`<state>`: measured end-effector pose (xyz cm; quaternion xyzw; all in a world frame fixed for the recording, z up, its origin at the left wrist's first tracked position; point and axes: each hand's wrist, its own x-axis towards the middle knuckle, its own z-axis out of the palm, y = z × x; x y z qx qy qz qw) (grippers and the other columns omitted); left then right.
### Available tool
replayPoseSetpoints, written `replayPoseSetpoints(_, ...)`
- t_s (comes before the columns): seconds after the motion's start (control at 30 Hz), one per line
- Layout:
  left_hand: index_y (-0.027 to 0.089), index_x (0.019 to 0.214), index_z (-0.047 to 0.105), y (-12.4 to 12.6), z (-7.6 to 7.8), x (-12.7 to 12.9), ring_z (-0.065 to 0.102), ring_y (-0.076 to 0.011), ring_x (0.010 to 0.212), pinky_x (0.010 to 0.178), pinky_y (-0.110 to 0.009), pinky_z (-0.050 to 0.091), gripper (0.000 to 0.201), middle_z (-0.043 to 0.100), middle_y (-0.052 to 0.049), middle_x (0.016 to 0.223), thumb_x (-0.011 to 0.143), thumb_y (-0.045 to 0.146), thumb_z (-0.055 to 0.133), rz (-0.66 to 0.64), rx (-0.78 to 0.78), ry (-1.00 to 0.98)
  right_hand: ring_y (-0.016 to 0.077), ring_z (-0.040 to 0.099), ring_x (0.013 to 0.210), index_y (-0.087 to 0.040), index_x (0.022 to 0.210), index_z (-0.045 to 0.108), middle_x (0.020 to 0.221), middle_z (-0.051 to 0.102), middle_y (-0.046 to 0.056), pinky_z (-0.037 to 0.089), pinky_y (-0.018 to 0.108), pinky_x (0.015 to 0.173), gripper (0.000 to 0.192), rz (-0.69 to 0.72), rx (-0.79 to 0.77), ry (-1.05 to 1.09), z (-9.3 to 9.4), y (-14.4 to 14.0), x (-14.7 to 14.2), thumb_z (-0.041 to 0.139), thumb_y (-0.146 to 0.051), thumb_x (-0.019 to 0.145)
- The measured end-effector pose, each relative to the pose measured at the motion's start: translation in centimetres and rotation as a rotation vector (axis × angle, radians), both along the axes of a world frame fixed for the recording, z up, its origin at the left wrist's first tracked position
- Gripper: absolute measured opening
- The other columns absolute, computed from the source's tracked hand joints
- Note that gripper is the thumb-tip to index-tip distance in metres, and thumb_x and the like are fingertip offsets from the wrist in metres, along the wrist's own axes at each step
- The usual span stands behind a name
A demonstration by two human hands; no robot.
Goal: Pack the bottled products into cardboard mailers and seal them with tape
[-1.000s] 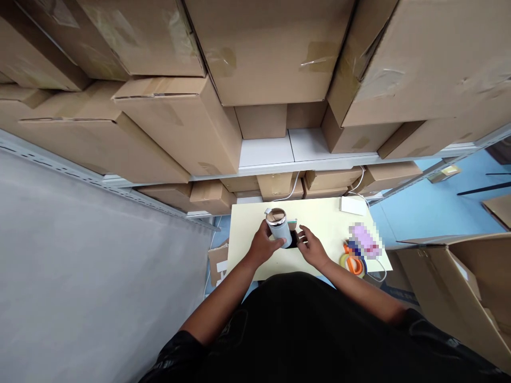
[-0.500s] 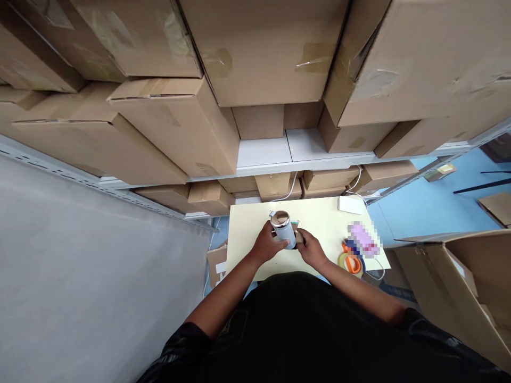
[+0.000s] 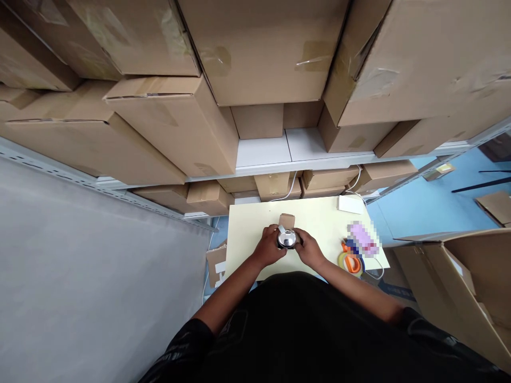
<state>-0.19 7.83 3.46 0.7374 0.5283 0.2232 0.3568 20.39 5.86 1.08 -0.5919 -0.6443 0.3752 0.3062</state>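
Observation:
A tumbler (image 3: 286, 240) with a round shiny lid and a pale tab is seen almost from straight above, over the near half of the table. Its body is mostly hidden beneath the lid and by my fingers. My left hand (image 3: 269, 247) curls round the tumbler's left side, closed on it. Just behind the lid rises the brown flap of a small cardboard box (image 3: 287, 221). On the right, my right hand (image 3: 310, 249) is closed at the side of that box, close against the tumbler. How deep the tumbler sits in the box is hidden.
On the pale yellow table (image 3: 247, 229) lie tape rolls (image 3: 352, 264), a blurred pink item (image 3: 363, 238) and a white box (image 3: 350, 204). Shelves of cartons (image 3: 263, 53) hang over its far side. A large open carton (image 3: 447, 282) stands to the right, a grey wall (image 3: 99, 276) left.
The tumbler has gone from tilted, with its light blue side showing, to upright and lower, its lid facing me. The small box's flap now shows behind it. Both hands stay close around them.

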Motion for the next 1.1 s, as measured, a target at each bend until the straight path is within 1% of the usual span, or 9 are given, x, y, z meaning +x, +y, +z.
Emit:
replayPoseSetpoints(0.07,0.022,0.119,0.064,0.1,0.0,0.0,0.048,-0.0361,0.130,0.110,-0.050,0.048,0.056,0.052,-0.011,0.135,0.065,0.018,0.079,-0.014,-0.010,0.027,0.0259,0.066,0.117,-0.025,0.134,0.062,0.129,0.069,0.009,0.052,0.048,0.105,0.057,0.007,0.014,-0.005,0.0,0.0,0.0,0.054,-0.010,0.080)
replayPoseSetpoints(0.17,0.022,0.119,0.064,0.3,0.2,0.1,0.050,-0.0345,0.125,0.108,-0.048,0.049,0.056,0.052,-0.011,0.128,0.065,0.018,0.079,-0.046,-0.025,0.021,0.0250,0.066,0.113,-0.025,0.129,0.064,0.124,0.070,0.008,0.053,0.046,0.103,0.055,0.015,0.020,-0.010,0.1,0.0,0.1,0.053,-0.008,0.078)
replayPoseSetpoints(0.3,0.022,0.116,0.063,0.5,0.5,0.1,0.051,-0.0326,0.123,0.107,-0.047,0.050,0.055,0.051,-0.010,0.125,0.065,0.019,0.081,-0.027,-0.072,0.003,0.0239,0.067,0.108,-0.025,0.124,0.067,0.117,0.070,0.007,0.055,0.043,0.098,0.050,0.025,0.013,-0.006,0.4,0.0,0.1,0.052,-0.008,0.079)
replayPoseSetpoints(0.47,0.022,0.115,0.063,0.6,0.7,-0.2,0.052,-0.0324,0.123,0.106,-0.048,0.050,0.053,0.052,-0.009,0.124,0.065,0.021,0.082,-0.030,-0.084,0.009,0.0235,0.067,0.108,-0.025,0.124,0.067,0.117,0.070,0.006,0.054,0.043,0.098,0.050,0.019,0.018,0.011,0.3,0.0,0.1,0.052,-0.009,0.080)
replayPoseSetpoints(0.6,0.024,0.126,0.061,0.6,0.4,-0.2,0.050,-0.0331,0.127,0.111,-0.049,0.047,0.064,0.052,-0.010,0.128,0.066,0.021,0.084,-0.019,-0.085,-0.014,0.0241,0.067,0.108,-0.025,0.123,0.067,0.116,0.071,0.006,0.054,0.044,0.099,0.050,0.015,0.033,0.007,0.1,0.1,0.2,0.052,-0.008,0.079)
replayPoseSetpoints(0.7,0.023,0.130,0.060,0.6,0.0,-0.1,0.050,-0.0328,0.128,0.113,-0.048,0.046,0.067,0.051,-0.011,0.130,0.067,0.020,0.083,-0.014,-0.090,-0.031,0.0238,0.067,0.108,-0.026,0.123,0.067,0.116,0.071,0.006,0.054,0.043,0.099,0.050,0.022,0.031,0.006,0.1,0.1,0.3,0.052,-0.008,0.078)
replayPoseSetpoints(0.83,0.024,0.143,0.052,0.3,-0.7,-0.1,0.052,-0.0313,0.130,0.110,-0.046,0.050,0.080,0.047,-0.012,0.137,0.068,0.020,0.082,0.013,-0.128,-0.096,0.0247,0.067,0.108,-0.026,0.124,0.065,0.119,0.071,0.006,0.054,0.045,0.100,0.049,-0.012,0.018,0.030,0.0,0.0,0.3,0.053,-0.011,0.079)
replayPoseSetpoints(1.0,0.026,0.150,0.045,-0.1,-1.0,-0.3,0.058,-0.0260,0.121,0.102,-0.042,0.056,0.088,0.045,-0.011,0.141,0.070,0.022,0.081,0.049,-0.158,-0.170,0.0193,0.069,0.084,-0.026,0.135,0.055,0.105,0.072,0.004,0.059,0.037,0.081,0.055,-0.092,-0.097,0.217,-0.2,-0.3,0.2,0.056,-0.018,0.081)
replayPoseSetpoints(1.1,0.026,0.155,0.039,0.0,-1.1,-0.6,0.059,-0.0249,0.116,0.092,-0.039,0.058,0.095,0.044,-0.013,0.147,0.070,0.023,0.080,0.065,-0.159,-0.192,0.0189,0.068,0.087,-0.025,0.135,0.053,0.105,0.071,0.005,0.059,0.035,0.078,0.053,-0.103,-0.081,0.286,0.1,-0.5,0.2,0.060,-0.023,0.082)
